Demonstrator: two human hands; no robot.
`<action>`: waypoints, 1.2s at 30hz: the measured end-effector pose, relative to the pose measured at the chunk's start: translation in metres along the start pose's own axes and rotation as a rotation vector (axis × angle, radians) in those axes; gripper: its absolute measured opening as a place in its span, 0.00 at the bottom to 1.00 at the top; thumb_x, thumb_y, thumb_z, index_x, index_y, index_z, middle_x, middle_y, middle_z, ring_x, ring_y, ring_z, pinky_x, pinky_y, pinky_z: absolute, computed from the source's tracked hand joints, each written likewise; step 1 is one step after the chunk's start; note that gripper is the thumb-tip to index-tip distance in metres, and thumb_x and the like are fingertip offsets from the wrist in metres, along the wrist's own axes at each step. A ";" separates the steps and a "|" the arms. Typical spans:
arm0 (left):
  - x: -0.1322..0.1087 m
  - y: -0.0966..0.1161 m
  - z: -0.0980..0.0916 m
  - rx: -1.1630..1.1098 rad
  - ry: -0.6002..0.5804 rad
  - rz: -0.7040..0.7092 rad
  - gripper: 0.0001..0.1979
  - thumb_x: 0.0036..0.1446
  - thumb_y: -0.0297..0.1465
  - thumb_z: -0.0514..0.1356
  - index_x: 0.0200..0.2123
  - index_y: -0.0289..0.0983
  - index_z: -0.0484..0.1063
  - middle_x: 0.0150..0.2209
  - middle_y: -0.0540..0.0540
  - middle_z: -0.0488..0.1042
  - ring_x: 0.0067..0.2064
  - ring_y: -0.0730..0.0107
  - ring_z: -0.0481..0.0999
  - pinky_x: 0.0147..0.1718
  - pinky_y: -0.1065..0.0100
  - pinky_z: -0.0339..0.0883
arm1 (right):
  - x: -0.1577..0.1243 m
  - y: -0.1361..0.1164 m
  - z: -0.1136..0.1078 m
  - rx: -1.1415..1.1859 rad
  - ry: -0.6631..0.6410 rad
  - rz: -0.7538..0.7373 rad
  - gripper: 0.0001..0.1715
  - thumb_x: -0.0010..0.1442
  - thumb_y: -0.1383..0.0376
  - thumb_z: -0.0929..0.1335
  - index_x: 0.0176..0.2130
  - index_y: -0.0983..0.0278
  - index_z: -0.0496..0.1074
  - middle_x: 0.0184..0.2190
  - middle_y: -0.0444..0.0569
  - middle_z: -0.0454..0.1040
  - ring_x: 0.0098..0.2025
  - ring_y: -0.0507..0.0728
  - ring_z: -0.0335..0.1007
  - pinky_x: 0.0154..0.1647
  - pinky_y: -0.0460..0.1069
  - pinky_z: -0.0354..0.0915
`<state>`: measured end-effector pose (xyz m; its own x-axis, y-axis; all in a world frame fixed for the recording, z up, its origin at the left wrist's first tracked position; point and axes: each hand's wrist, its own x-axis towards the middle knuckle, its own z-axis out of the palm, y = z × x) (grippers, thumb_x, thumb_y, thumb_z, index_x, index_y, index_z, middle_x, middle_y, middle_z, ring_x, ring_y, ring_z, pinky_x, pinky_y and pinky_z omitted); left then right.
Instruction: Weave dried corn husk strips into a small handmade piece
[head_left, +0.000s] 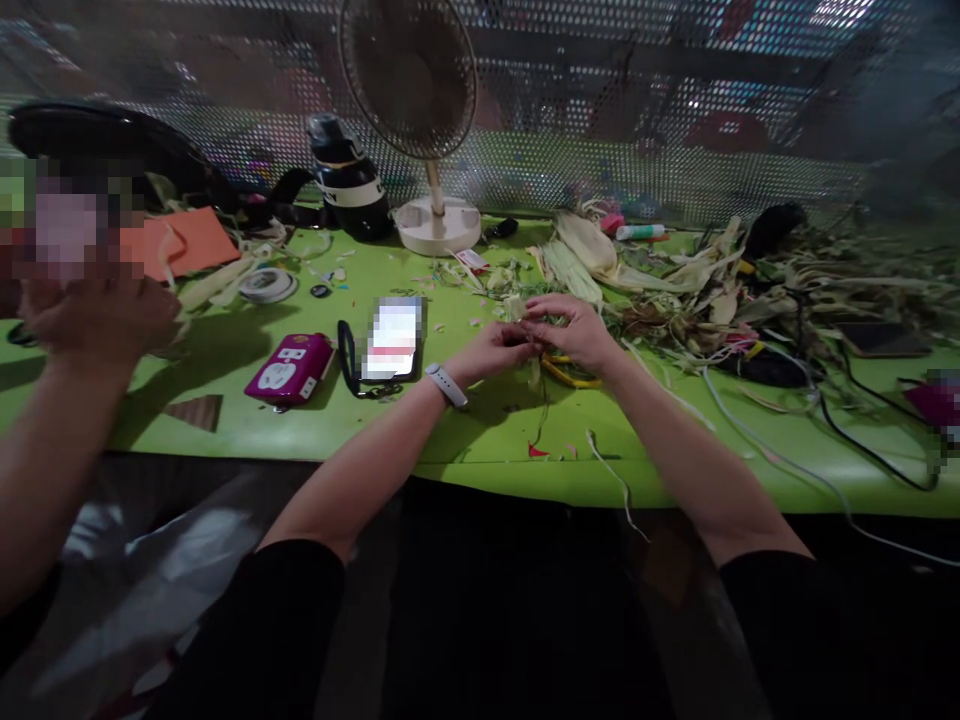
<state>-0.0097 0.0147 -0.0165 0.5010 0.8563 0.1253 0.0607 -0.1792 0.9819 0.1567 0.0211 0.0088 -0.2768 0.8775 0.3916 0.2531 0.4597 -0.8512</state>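
Both hands meet over the green table, fingertips pinched together around a small pale piece of corn husk (516,307). My left hand (499,350), with a light band on its wrist, grips it from the left; my right hand (570,328) closes on it from the right. A thin strand hangs below the fingers toward the table. Much of the held piece is hidden by the fingers. Just under my right hand lies a yellow-handled tool (571,376), partly covered. Dry corn husks (585,245) are heaped behind and to the right of my hands.
Left of my hands lie a lit phone (391,340) and a purple socket block (291,368). A white fan (439,228) and a black bottle (351,185) stand at the back. White cables (757,450) trail off the right edge. At left, another person's hand (101,310) works.
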 end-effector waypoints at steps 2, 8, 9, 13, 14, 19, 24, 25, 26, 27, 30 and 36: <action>-0.001 0.001 -0.001 0.002 -0.012 0.007 0.14 0.49 0.38 0.67 0.25 0.32 0.73 0.21 0.53 0.65 0.24 0.80 0.59 0.25 0.72 0.52 | 0.000 0.001 0.003 0.060 0.034 0.015 0.16 0.47 0.52 0.75 0.27 0.62 0.77 0.35 0.49 0.78 0.43 0.58 0.73 0.51 0.55 0.66; -0.004 0.010 -0.001 -0.066 -0.096 -0.016 0.14 0.49 0.37 0.67 0.23 0.33 0.73 0.21 0.53 0.65 0.25 0.80 0.59 0.25 0.72 0.52 | -0.004 0.002 0.010 0.116 0.166 0.138 0.21 0.47 0.50 0.74 0.31 0.65 0.75 0.31 0.48 0.76 0.36 0.56 0.70 0.41 0.53 0.68; -0.004 0.010 -0.001 -0.075 -0.099 -0.035 0.13 0.49 0.36 0.68 0.24 0.33 0.73 0.21 0.53 0.66 0.25 0.80 0.60 0.25 0.72 0.52 | -0.004 0.003 0.012 0.118 0.179 0.150 0.22 0.47 0.49 0.74 0.30 0.65 0.74 0.31 0.47 0.75 0.35 0.56 0.70 0.41 0.53 0.68; -0.003 0.009 0.001 -0.133 -0.068 -0.093 0.11 0.48 0.35 0.69 0.25 0.33 0.75 0.21 0.53 0.67 0.24 0.81 0.60 0.25 0.73 0.51 | -0.002 0.008 0.010 0.065 0.150 0.150 0.22 0.48 0.48 0.73 0.28 0.64 0.71 0.28 0.46 0.74 0.33 0.55 0.69 0.41 0.53 0.68; -0.003 0.008 0.002 -0.174 -0.044 -0.109 0.11 0.48 0.36 0.69 0.26 0.33 0.76 0.22 0.53 0.67 0.24 0.81 0.60 0.25 0.73 0.51 | 0.000 0.008 0.007 0.046 0.137 0.134 0.22 0.48 0.48 0.73 0.28 0.63 0.70 0.28 0.46 0.74 0.34 0.55 0.69 0.42 0.53 0.67; -0.001 0.006 0.001 -0.430 0.155 -0.187 0.12 0.48 0.39 0.69 0.31 0.35 0.79 0.28 0.49 0.76 0.27 0.80 0.66 0.28 0.74 0.59 | 0.007 0.004 -0.010 0.051 0.241 0.081 0.17 0.52 0.52 0.71 0.35 0.63 0.71 0.35 0.47 0.75 0.40 0.54 0.69 0.49 0.53 0.64; 0.000 0.007 -0.001 -0.505 0.224 -0.216 0.12 0.49 0.40 0.69 0.29 0.36 0.79 0.27 0.48 0.77 0.27 0.78 0.68 0.30 0.73 0.62 | 0.005 -0.004 -0.016 -0.115 0.307 0.205 0.14 0.56 0.57 0.68 0.25 0.63 0.68 0.21 0.42 0.65 0.29 0.52 0.63 0.37 0.51 0.61; 0.000 0.008 -0.001 -0.513 0.226 -0.211 0.13 0.50 0.41 0.68 0.29 0.36 0.79 0.28 0.48 0.77 0.28 0.78 0.69 0.30 0.73 0.63 | 0.004 -0.006 -0.016 -0.139 0.269 0.226 0.17 0.58 0.56 0.67 0.23 0.63 0.67 0.20 0.42 0.64 0.28 0.52 0.61 0.36 0.50 0.60; 0.000 0.009 0.000 -0.506 0.226 -0.198 0.14 0.50 0.42 0.67 0.29 0.36 0.79 0.28 0.48 0.77 0.28 0.77 0.69 0.31 0.72 0.63 | 0.003 -0.007 -0.015 -0.155 0.240 0.243 0.18 0.59 0.56 0.66 0.22 0.63 0.67 0.19 0.42 0.64 0.27 0.52 0.61 0.35 0.50 0.59; -0.001 0.010 0.000 -0.482 0.220 -0.181 0.14 0.50 0.42 0.67 0.29 0.36 0.79 0.28 0.48 0.77 0.27 0.78 0.69 0.30 0.72 0.62 | 0.002 -0.008 -0.015 -0.167 0.237 0.254 0.19 0.59 0.55 0.66 0.22 0.63 0.67 0.20 0.42 0.65 0.27 0.52 0.61 0.35 0.50 0.59; -0.002 0.011 0.001 -0.361 0.187 -0.119 0.13 0.49 0.40 0.69 0.30 0.35 0.79 0.26 0.48 0.75 0.25 0.80 0.65 0.28 0.72 0.59 | 0.002 -0.010 -0.014 -0.178 0.317 0.274 0.19 0.56 0.52 0.69 0.25 0.62 0.68 0.23 0.43 0.68 0.30 0.53 0.62 0.36 0.50 0.60; 0.000 0.006 0.002 -0.287 0.101 -0.028 0.13 0.48 0.39 0.69 0.30 0.34 0.78 0.27 0.50 0.76 0.29 0.79 0.68 0.32 0.72 0.62 | 0.002 -0.006 -0.006 0.237 0.138 0.413 0.27 0.41 0.43 0.76 0.25 0.62 0.71 0.22 0.42 0.69 0.27 0.52 0.63 0.32 0.50 0.64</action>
<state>-0.0079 0.0133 -0.0108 0.4133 0.9054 0.0968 -0.1808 -0.0227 0.9833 0.1600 0.0210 0.0164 -0.0685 0.9971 0.0343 0.0932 0.0406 -0.9948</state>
